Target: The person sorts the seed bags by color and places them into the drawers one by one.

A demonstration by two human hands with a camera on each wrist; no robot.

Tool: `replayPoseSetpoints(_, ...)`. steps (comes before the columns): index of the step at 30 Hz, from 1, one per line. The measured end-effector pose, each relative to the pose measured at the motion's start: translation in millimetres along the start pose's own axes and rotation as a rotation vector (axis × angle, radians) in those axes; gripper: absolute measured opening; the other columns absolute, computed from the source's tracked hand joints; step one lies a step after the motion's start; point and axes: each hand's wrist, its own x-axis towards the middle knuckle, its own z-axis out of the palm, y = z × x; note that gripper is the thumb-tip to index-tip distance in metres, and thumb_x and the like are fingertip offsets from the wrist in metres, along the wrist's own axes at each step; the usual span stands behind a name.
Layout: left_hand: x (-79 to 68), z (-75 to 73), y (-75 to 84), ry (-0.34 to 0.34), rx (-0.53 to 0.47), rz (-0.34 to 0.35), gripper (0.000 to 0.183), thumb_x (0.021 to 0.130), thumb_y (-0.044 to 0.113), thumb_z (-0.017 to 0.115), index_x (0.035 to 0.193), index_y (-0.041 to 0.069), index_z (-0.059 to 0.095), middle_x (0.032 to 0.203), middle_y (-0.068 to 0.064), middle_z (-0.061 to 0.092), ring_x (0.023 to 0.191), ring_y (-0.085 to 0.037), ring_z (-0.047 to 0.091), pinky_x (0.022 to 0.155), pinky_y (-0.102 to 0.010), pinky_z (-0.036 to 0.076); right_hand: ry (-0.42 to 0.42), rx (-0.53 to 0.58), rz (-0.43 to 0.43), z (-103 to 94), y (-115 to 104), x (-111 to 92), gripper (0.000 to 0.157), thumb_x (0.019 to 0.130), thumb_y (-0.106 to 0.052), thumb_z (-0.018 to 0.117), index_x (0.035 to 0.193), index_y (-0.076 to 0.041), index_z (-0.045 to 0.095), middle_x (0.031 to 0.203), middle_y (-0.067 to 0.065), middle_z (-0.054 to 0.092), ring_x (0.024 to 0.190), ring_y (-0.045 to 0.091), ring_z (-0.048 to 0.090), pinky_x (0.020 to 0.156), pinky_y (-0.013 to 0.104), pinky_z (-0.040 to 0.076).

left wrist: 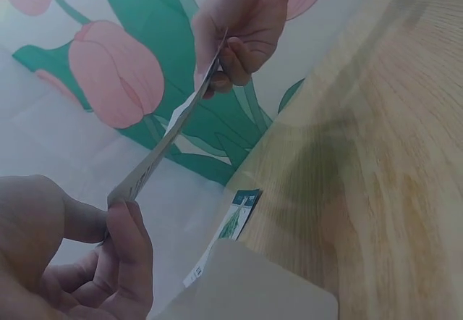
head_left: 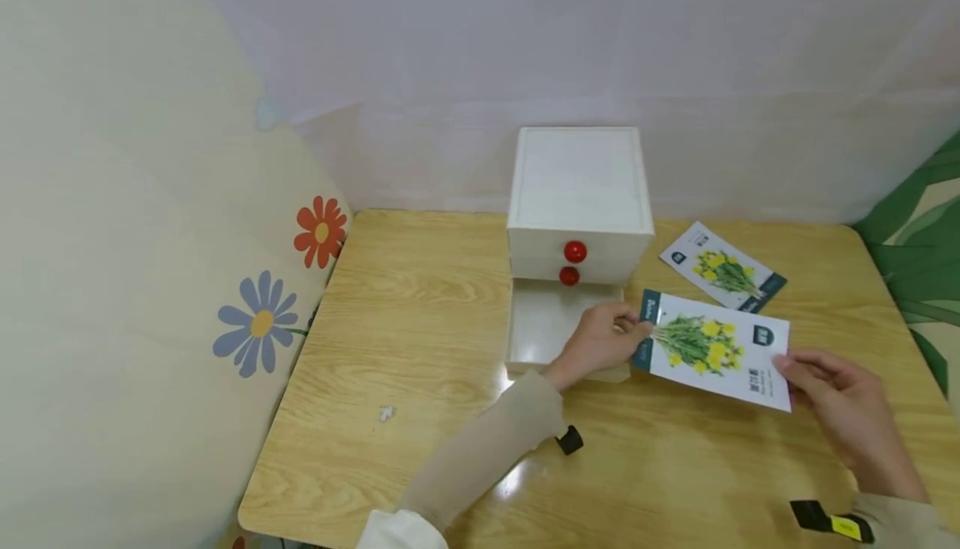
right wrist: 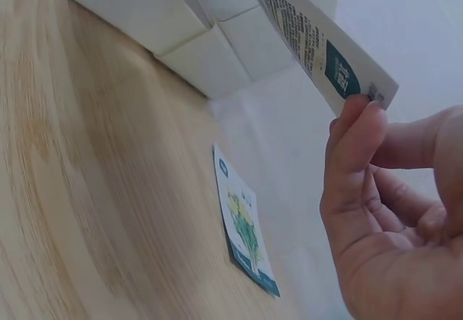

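Observation:
Both hands hold one seed packet (head_left: 701,349), white with a dark green band and a picture of yellow-flowered plants. My left hand (head_left: 600,341) pinches its banded end between thumb and fingers, over the pulled-out lower drawer (head_left: 536,324). At the opposite end my right hand (head_left: 843,395) pinches a corner, as the right wrist view also shows. The packet is raised off the table and seen nearly edge-on in the left wrist view. A second, matching packet (head_left: 720,266) lies flat on the table behind it, picture side up.
A small white drawer cabinet (head_left: 581,178) with red round knobs (head_left: 575,252) stands at the back of the wooden table (head_left: 405,307). A small whitish scrap (head_left: 386,413) lies on the left part of the tabletop. White cloth (head_left: 450,49) hangs behind the table.

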Motion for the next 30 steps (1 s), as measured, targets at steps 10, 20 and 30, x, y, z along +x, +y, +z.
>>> replayPoseSetpoints(10, -4.6, -12.2, -13.2, 0.029, -0.012, 0.028, 0.014, 0.097, 0.031, 0.066, 0.094, 0.018, 0.069, 0.094, 0.01, 0.069, 0.086, 0.001, 0.062, 0.068, -0.018, 0.055, -0.033, 0.076, -0.021, 18.7, 0, 4, 0.008, 0.095, -0.019, 0.068, 0.101, -0.022, 0.074, 0.086, -0.019, 0.073, 0.069, 0.003, 0.067, 0.055, 0.022, 0.056)
replayPoseSetpoints(20, -8.7, -21.9, -23.8, 0.067, 0.013, 0.008, 0.017, 0.097, 0.034, 0.066, 0.093, 0.019, 0.07, 0.09, 0.009, 0.07, 0.084, -0.001, 0.062, 0.066, -0.02, 0.055, -0.041, 0.027, -0.002, 34.6, -2, 9, 0.015, 0.096, -0.024, 0.068, 0.109, -0.021, 0.072, 0.089, -0.022, 0.072, 0.073, 0.002, 0.067, 0.059, 0.021, 0.057)
replayPoseSetpoints(30, -14.5, -37.1, -31.0, 0.099, 0.038, 0.002, 0.019, 0.098, 0.034, 0.065, 0.097, 0.016, 0.07, 0.095, 0.006, 0.07, 0.088, -0.002, 0.063, 0.069, -0.019, 0.055, -0.079, -0.056, -0.034, 48.9, -4, 10, 0.023, 0.098, -0.029, 0.064, 0.118, -0.018, 0.069, 0.092, -0.025, 0.07, 0.076, 0.0, 0.066, 0.063, 0.02, 0.057)
